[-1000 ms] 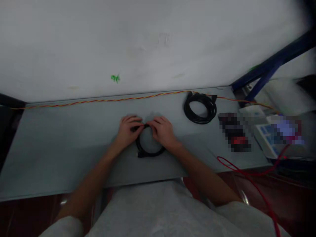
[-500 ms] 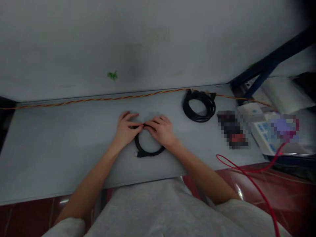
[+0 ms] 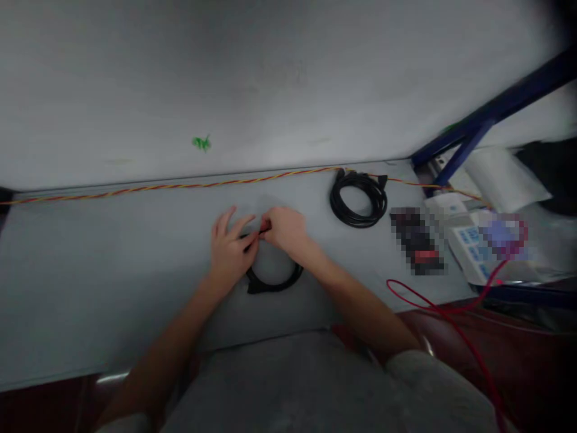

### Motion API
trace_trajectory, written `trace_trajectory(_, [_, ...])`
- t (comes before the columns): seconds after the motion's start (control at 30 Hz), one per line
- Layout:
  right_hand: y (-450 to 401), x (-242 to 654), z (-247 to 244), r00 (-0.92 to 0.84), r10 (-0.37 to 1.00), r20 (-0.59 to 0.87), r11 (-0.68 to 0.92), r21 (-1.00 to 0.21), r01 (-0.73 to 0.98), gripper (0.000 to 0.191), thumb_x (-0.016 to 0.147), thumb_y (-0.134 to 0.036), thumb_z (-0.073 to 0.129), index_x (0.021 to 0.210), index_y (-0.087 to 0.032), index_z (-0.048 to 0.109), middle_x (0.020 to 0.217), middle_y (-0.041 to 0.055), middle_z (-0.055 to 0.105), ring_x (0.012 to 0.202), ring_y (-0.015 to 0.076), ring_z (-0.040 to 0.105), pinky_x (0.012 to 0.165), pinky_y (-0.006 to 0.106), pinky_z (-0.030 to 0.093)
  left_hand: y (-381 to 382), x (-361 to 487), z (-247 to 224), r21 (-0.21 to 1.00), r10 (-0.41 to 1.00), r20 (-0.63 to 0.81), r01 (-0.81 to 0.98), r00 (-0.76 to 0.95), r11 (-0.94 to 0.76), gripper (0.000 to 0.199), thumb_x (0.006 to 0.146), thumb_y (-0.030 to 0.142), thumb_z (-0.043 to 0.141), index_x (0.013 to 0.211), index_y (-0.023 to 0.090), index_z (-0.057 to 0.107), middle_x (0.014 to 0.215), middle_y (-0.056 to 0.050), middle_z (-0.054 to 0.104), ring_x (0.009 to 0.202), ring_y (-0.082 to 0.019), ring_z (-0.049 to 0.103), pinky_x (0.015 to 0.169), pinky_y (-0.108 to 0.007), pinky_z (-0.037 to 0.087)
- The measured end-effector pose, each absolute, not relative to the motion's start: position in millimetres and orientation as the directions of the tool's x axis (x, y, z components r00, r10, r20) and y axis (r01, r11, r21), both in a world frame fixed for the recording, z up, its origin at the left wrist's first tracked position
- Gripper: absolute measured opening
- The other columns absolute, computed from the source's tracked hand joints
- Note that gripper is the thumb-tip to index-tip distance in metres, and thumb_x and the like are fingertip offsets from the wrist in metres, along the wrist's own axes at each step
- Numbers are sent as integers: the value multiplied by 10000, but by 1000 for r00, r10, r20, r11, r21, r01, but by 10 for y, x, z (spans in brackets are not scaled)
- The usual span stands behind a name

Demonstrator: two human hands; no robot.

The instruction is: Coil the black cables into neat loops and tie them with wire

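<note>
A coiled black cable point(image 3: 276, 288) lies on the grey tabletop in front of me, one plug end at its lower left. My left hand point(image 3: 232, 246) pinches the coil's upper left side between thumb and index finger, the other fingers spread. Close beside it, my right hand point(image 3: 285, 230) is closed with the fingertips on a thin black piece at the top of the coil. Whether that piece is a tie or the cable itself, I cannot tell. The fingers hide the coil's upper part.
A second black cable coil point(image 3: 358, 201) lies at the back right. A twisted red-yellow wire point(image 3: 180, 185) runs along the wall. To the right are a pixelated dark object point(image 3: 417, 240), a white box point(image 3: 469, 249), a red cord point(image 3: 460, 310) and a blue metal frame point(image 3: 464, 153).
My right hand has turned and curled, its fingertips drawn in at the top of the coil. My left hand stays at the coil's upper left. The view has shifted slightly.
</note>
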State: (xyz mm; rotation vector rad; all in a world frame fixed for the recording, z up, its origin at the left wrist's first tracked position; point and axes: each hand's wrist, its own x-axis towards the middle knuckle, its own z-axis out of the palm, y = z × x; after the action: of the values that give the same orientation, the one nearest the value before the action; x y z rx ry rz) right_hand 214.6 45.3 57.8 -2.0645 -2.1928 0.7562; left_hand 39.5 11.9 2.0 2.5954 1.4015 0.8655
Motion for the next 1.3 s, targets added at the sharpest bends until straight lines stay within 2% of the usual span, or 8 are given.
trace_trajectory(0.13, [396,2102,602,-97,954,-282,-2,-331,944,115,929,-257,704,974,-223,804,1005,65,791,993,237,711,952,360,493,-5,422,108,216,727,378,709,573,-671,397,908,152,602,1266,220,760,1415,-83,681,1502,-369,445,1257,-606,330])
trace_trajectory(0.27, [280,2077,580,-84,971,-224,10,-312,950,160,959,-220,639,1012,-218,790,1086,80,771,1046,239,693,951,346,484,-48,394,147,198,695,333,673,638,-713,443,902,157,580,1322,156,719,1421,-136,657,1509,-379,427,1266,-588,334])
trace_trajectory(0.53, [-41,2135,505,34,989,-147,-72,-265,961,184,982,-353,646,1056,-222,752,1078,91,758,978,246,712,829,327,511,-4,122,231,423,777,429,658,461,-623,426,1015,187,491,1414,212,638,1602,-152,441,1523,-359,354,1217,-627,383])
trace_trajectory(0.63, [-196,2229,501,118,983,-143,-152,-257,955,222,998,-378,614,1035,-207,750,1017,103,774,928,249,731,809,326,508,-252,122,339,434,773,437,645,460,-629,440,1026,257,534,1462,233,585,1493,-138,560,1411,-315,495,1184,-575,430])
trace_trajectory(0.83, [-397,2422,417,153,980,-126,-189,-353,916,253,1017,-426,612,1032,-212,746,943,84,790,887,247,742,760,313,500,-745,225,257,303,663,307,590,683,-748,358,947,374,714,1249,181,715,1298,-136,709,1231,-330,633,1112,-563,483])
trace_trajectory(1.07, [-604,2613,454,-50,996,76,89,-716,692,267,1075,-352,518,1090,-209,742,1019,68,770,885,201,712,828,308,530,-669,266,226,368,703,282,603,653,-708,184,985,242,669,1145,197,749,1042,-88,773,989,-258,685,935,-468,540])
trace_trajectory(1.17, [-767,2621,507,-300,943,142,299,-756,582,276,1093,-312,479,1203,-234,721,1144,64,740,1041,196,699,948,319,535,-635,287,282,446,712,238,577,661,-684,184,992,216,652,1155,216,740,1044,-58,793,966,-234,712,1057,-508,478])
trace_trajectory(1.3, [-861,2593,493,-515,855,56,405,-692,598,331,1102,-300,470,1386,-249,632,1317,76,684,1125,210,687,983,347,540,-577,305,317,547,721,174,543,671,-637,169,970,156,651,1085,231,751,1018,-30,807,952,-218,730,1098,-512,435])
